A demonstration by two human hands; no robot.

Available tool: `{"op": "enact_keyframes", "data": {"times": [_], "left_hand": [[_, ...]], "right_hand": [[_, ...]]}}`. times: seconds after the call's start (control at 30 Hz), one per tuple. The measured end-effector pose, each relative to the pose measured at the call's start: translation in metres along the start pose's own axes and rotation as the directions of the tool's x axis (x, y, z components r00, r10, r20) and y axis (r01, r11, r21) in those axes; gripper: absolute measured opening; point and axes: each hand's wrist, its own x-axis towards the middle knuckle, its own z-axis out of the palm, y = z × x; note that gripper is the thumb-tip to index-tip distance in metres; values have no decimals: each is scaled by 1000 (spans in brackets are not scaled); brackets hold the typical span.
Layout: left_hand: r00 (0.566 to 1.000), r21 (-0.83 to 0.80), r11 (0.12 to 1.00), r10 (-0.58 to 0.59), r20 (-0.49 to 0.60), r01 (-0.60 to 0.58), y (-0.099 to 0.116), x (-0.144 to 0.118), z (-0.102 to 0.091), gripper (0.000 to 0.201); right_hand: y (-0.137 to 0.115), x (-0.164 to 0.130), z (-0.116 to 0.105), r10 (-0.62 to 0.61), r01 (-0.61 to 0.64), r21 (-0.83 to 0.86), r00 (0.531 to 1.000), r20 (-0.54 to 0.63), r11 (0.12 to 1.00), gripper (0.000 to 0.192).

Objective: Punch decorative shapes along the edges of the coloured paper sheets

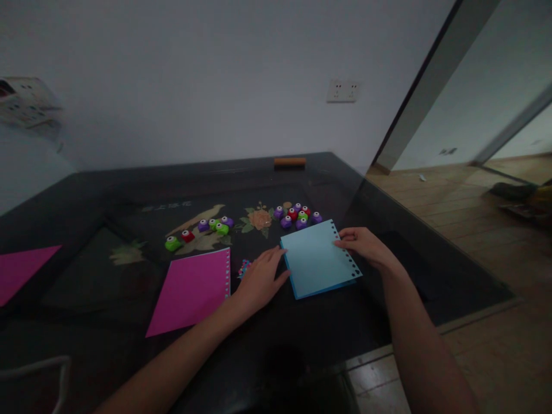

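Observation:
A light blue sheet of paper (pixel 317 259) with punched holes along its right edge lies over a darker blue sheet (pixel 334 287), which shows only as a thin border at the left and bottom. My right hand (pixel 364 244) pinches the upper sheet's holed edge between thumb and fingers. At the left edge of the stack, my left hand (pixel 262 279) rests with fingers stretched out, fingertips against the paper. Beside that hand is a small heap of coloured bits (pixel 244 267), partly hidden by it. Left of them lies a pink holed sheet (pixel 194 290).
Several purple, red and green eye-topped pieces (pixel 297 215) cluster behind the blue paper; another group (pixel 214 224) sits behind the pink sheet. A brown cylinder (pixel 290 163) lies by the wall. Another pink sheet (pixel 23 270) is at far left on the dark table (pixel 241 178).

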Motion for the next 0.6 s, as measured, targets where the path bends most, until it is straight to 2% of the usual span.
{"op": "enact_keyframes", "data": {"times": [0.17, 0.6], "left_hand": [[999, 61, 998, 25, 42, -27, -1, -2, 4, 50], [997, 148, 988, 42, 67, -52, 2, -5, 7, 60]], "right_hand": [[2, 2, 1, 19, -20, 18, 1000, 14, 1000, 25], [5, 4, 4, 21, -21, -41, 1000, 17, 999, 20]]}}
